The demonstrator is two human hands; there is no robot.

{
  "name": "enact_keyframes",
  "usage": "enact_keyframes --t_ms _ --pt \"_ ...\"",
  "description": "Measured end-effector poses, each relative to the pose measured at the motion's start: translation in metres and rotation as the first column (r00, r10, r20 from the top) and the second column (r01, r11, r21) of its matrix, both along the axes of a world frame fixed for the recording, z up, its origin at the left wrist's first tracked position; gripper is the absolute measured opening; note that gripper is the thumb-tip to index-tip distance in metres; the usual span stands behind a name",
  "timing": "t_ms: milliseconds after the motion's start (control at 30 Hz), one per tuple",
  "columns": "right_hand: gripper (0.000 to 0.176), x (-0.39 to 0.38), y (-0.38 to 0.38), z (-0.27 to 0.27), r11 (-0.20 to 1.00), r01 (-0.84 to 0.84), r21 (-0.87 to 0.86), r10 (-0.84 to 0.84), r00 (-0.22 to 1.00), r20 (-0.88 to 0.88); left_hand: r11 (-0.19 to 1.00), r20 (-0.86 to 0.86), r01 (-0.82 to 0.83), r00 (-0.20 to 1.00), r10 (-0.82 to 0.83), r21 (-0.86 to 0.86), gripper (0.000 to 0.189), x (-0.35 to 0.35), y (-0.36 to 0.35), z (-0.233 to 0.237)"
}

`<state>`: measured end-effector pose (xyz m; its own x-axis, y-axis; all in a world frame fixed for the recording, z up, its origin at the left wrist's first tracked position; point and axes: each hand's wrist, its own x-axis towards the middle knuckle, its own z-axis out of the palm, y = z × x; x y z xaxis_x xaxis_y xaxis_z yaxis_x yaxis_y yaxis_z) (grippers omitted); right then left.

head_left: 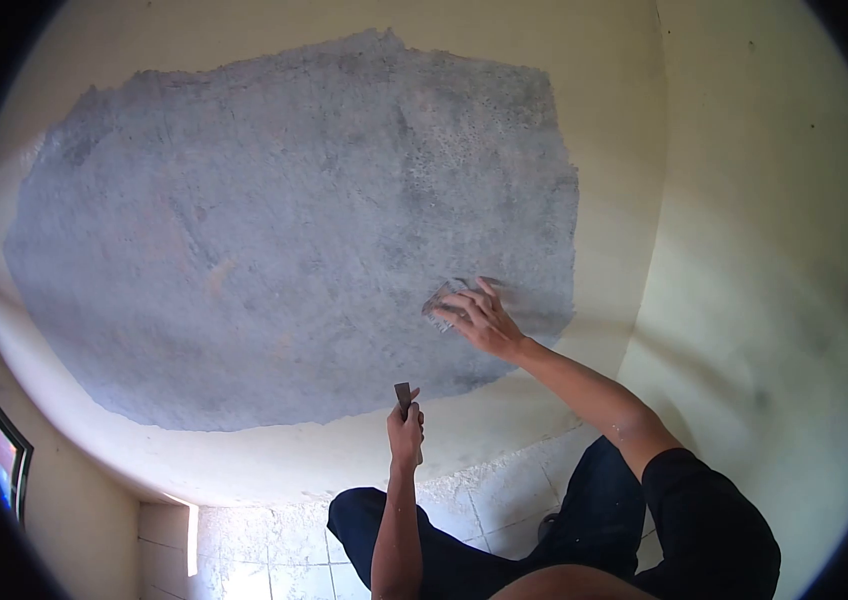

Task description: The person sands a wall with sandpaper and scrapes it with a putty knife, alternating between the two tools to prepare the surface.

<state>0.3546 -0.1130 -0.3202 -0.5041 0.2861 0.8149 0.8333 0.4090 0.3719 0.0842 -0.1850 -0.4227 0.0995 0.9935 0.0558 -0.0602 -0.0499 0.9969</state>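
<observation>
Bare grey wall patch [294,200] above pale tiles [244,560]

Pale yellow walls [764,200]; light tiled floor [294,580] below; bright strip of light [193,540] at lower left.

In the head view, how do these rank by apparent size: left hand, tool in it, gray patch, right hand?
Largest to smallest:
1. Gray patch
2. Right hand
3. Left hand
4. Tool, partly covered by the hand

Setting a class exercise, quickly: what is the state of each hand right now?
Left hand: closed around a dark tool.
Right hand: holding a small pad against the grey patch.
</observation>
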Motion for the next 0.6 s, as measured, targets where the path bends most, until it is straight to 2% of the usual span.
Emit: enact_keyframes --t_ms 100,200,267,400,467,500,567,600 --pt "0.046 -0.018 0.007 0.009 1.000 -0.009 -0.005 0.010 0.980 0.198 0.999 -0.016 -0.025 1.000 0.026 0.027 0.041 -0.017 0.005 -0.001" --pt "0.031 -0.030 0.012 0.004 0.992 -0.127 -0.019 0.128 0.949 0.289 0.994 -0.029 -0.088 0.996 0.090 0.058 0.046 -0.037 0.013 -0.011" --pt "0.026 -0.036 0.016 0.003 0.990 -0.144 -0.015 0.142 0.947 0.289 0.981 -0.004 -0.181 0.983 0.182 0.067 0.045 -0.047 0.015 -0.016" --pt "0.021 -0.053 0.018 0.016 0.989 -0.131 -0.073 0.145 0.962 0.232 0.981 -0.073 -0.184 0.979 0.189 0.068 0.043 -0.076 0.023 -0.032" --pt "0.018 -0.067 0.010 0.025 0.894 -0.300 -0.332 0.246 0.949 -0.197 0.970 -0.089 -0.216 0.970 0.227 0.115 0.040 -0.089 0.022 -0.037" --pt "0.018 -0.079 0.002 0.031 0.805 -0.408 -0.430 0.235 0.886 -0.400 0.966 -0.104 -0.237 0.963 0.247 0.098 0.053 -0.095 0.020 -0.036" --pt "0.028 -0.103 -0.025 0.046 0.643 -0.662 -0.385 0.117 0.581 -0.805 0.940 -0.075 -0.297 0.947 0.312 0.169 0.070 -0.103 0.004 -0.020" --pt "0.034 -0.110 -0.043 0.054 0.571 -0.756 -0.319 -0.008 0.383 -0.924 0.925 -0.068 -0.295 0.945 0.319 0.238 0.084 -0.110 0.006 -0.027"
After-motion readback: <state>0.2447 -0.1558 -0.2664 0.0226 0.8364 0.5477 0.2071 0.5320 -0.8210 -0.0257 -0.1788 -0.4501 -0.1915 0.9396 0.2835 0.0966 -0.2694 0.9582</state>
